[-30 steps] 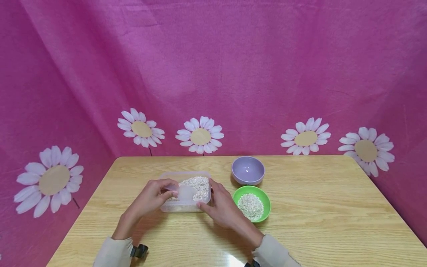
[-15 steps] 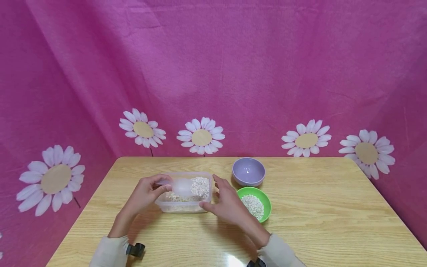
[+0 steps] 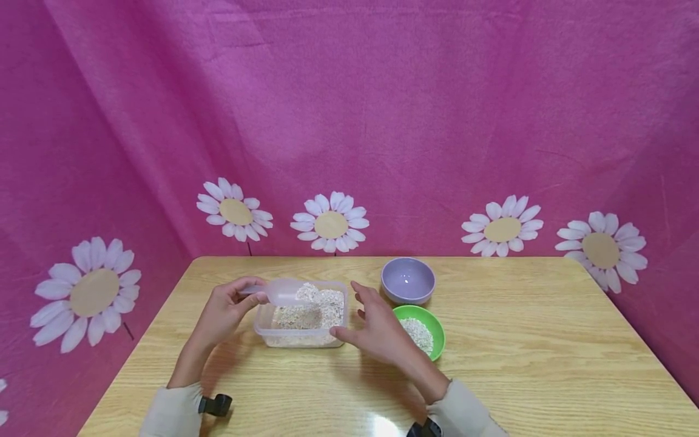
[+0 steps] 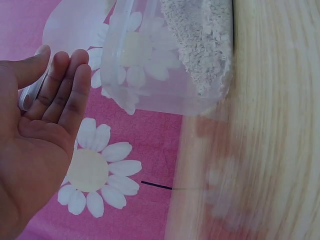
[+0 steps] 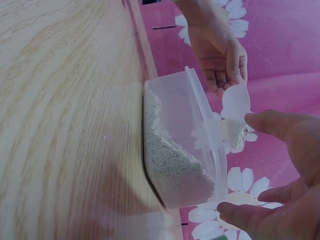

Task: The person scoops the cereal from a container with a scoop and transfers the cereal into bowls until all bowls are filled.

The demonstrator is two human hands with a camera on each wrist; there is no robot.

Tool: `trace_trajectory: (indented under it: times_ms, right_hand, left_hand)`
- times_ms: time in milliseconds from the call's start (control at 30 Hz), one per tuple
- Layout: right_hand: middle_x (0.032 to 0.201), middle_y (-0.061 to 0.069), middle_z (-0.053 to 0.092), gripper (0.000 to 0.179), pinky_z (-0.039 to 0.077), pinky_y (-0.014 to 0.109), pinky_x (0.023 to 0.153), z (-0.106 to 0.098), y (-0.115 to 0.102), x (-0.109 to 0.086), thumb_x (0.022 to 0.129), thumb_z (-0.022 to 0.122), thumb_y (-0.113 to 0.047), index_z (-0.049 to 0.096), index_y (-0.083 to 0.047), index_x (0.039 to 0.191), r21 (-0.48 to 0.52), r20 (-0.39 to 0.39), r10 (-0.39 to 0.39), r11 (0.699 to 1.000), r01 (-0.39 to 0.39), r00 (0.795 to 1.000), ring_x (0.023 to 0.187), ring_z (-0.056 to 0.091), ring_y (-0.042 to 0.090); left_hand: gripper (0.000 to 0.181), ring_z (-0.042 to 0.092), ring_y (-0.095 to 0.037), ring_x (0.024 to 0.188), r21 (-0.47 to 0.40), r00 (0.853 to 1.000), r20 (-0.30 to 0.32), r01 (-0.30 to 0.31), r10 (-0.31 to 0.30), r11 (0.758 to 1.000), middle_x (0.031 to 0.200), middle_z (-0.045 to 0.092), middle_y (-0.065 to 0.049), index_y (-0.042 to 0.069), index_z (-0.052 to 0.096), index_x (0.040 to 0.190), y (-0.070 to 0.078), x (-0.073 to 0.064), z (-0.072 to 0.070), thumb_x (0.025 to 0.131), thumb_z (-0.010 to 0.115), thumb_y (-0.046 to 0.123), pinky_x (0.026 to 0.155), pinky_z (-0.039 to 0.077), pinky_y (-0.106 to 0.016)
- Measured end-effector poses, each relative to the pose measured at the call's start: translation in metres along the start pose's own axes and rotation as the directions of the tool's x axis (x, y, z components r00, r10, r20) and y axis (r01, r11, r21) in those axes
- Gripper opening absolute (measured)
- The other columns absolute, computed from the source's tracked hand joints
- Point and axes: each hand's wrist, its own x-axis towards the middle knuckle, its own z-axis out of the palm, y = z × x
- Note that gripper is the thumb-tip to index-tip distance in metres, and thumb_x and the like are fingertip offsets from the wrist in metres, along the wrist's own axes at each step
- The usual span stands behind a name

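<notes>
Pink daisy cloth [image 3: 349, 121] behind a wooden table [image 3: 546, 340], scoop [image 3: 281, 293] held above the tub [image 3: 303, 338]

Left of centre in the lower half of the head view, the person's left hand [image 3: 221, 312] pinches the scoop's handle between thumb and fingers. The scoop points right over the tub, pale flakes [image 3: 307, 293] heaped at its front; more lie in the tub, piled higher toward its right end. The right hand [image 3: 379, 328] is spread wide at that end, thumb by the near corner; whether it touches the rim cannot be told. Beside it stand a green bowl [image 3: 438, 335] of flakes, partly hidden by the hand, and just behind, a purple bowl [image 3: 408, 282]. Across the middle of the frame the table's far edge meets the cloth. Wood grain spreads rightward from the bowls and below the tub toward the bottom of the frame.
</notes>
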Motion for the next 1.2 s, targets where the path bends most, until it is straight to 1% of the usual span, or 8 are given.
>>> trace_trajectory:
  times_ms: [167, 300, 400, 533, 700, 867, 1033, 1200]
  right_hand:
    - [0.161, 0.025, 0.047, 0.098, 0.053, 0.052, 0.113, -0.004, 0.002, -0.003, 0.084, 0.092, -0.022, 0.039, 0.001, 0.163, -0.016, -0.017, -0.005, 1.0, 0.005, 1.0, 0.147, 0.052, 0.044]
    - [0.161, 0.024, 0.048, 0.094, 0.053, 0.052, 0.113, -0.011, 0.006, -0.01, 0.084, 0.092, -0.021, 0.042, 0.002, 0.16, -0.033, -0.036, -0.008, 0.999, 0.006, 0.999, 0.145, 0.054, 0.044]
    - [0.161, 0.021, 0.049, 0.093, 0.055, 0.052, 0.111, -0.021, 0.009, -0.017, 0.085, 0.092, -0.026, 0.043, 0.0, 0.16, -0.087, -0.051, 0.004, 0.996, -0.008, 0.999, 0.137, 0.061, 0.045]
    - [0.16, 0.019, 0.051, 0.093, 0.056, 0.052, 0.108, -0.035, 0.013, -0.025, 0.086, 0.091, -0.032, 0.043, -0.003, 0.161, -0.16, -0.069, 0.014, 0.987, -0.025, 0.998, 0.128, 0.067, 0.044]
    - [0.16, 0.02, 0.052, 0.09, 0.055, 0.053, 0.109, -0.05, 0.021, -0.034, 0.087, 0.091, -0.031, 0.046, 0.0, 0.159, -0.195, -0.085, -0.002, 0.981, -0.015, 0.996, 0.129, 0.066, 0.041]
    - [0.156, 0.021, 0.055, 0.088, 0.054, 0.056, 0.109, -0.07, 0.033, -0.047, 0.087, 0.091, -0.032, 0.048, 0.002, 0.157, -0.258, -0.122, -0.022, 0.966, -0.01, 0.992, 0.128, 0.065, 0.039]
    - [0.149, 0.022, 0.06, 0.085, 0.057, 0.055, 0.104, -0.087, 0.04, -0.06, 0.088, 0.091, -0.031, 0.05, 0.003, 0.154, -0.274, -0.166, -0.035, 0.962, -0.012, 0.985, 0.125, 0.066, 0.04]
    - [0.152, 0.024, 0.058, 0.083, 0.056, 0.056, 0.107, -0.097, 0.048, -0.066, 0.088, 0.09, -0.028, 0.05, 0.004, 0.154, -0.255, -0.174, -0.051, 0.967, 0.005, 0.983, 0.136, 0.061, 0.045]
  left_hand:
    - [0.02, 0.066, -0.002, 0.077, -0.041, 1.0, -0.003, 0.001, -0.001, 0.999, 0.097, 0.077, -0.009, -0.005, 0.073, 0.117, 0.002, 0.0, 0.002, 0.098, 0.074, 0.001, 0.073, 0.055, -0.019]
    - [0.02, 0.068, -0.002, 0.078, -0.079, 1.0, 0.008, 0.008, -0.007, 0.997, 0.097, 0.078, -0.016, -0.007, 0.072, 0.118, 0.005, 0.002, 0.009, 0.099, 0.073, 0.0, 0.074, 0.058, -0.021]
    - [0.021, 0.07, -0.001, 0.079, -0.081, 1.0, 0.025, 0.008, -0.006, 0.997, 0.097, 0.078, -0.022, -0.006, 0.072, 0.119, 0.009, 0.004, 0.017, 0.099, 0.073, 0.002, 0.074, 0.057, -0.021]
    - [0.022, 0.07, -0.003, 0.079, -0.091, 0.999, 0.055, 0.006, -0.001, 0.996, 0.097, 0.078, -0.023, -0.004, 0.072, 0.12, 0.014, 0.009, 0.028, 0.1, 0.073, 0.005, 0.071, 0.054, -0.021]
    - [0.023, 0.065, -0.007, 0.077, -0.106, 0.996, 0.089, 0.035, -0.026, 0.994, 0.099, 0.077, -0.021, -0.002, 0.072, 0.121, 0.022, 0.012, 0.045, 0.1, 0.074, 0.008, 0.065, 0.048, -0.024]
    - [0.021, 0.07, -0.014, 0.081, -0.145, 0.992, 0.127, 0.043, -0.025, 0.988, 0.102, 0.078, -0.021, -0.001, 0.073, 0.12, 0.028, 0.016, 0.065, 0.101, 0.074, 0.008, 0.066, 0.049, -0.024]
    - [0.02, 0.073, -0.019, 0.081, -0.151, 0.989, 0.144, 0.014, 0.008, 0.988, 0.104, 0.078, -0.017, 0.002, 0.074, 0.119, 0.036, 0.022, 0.083, 0.099, 0.076, 0.008, 0.067, 0.051, -0.024]
    - [0.02, 0.077, -0.028, 0.088, -0.171, 0.983, 0.17, -0.032, 0.061, 0.985, 0.104, 0.078, -0.014, 0.003, 0.075, 0.118, 0.044, 0.028, 0.101, 0.099, 0.076, 0.008, 0.075, 0.058, -0.024]
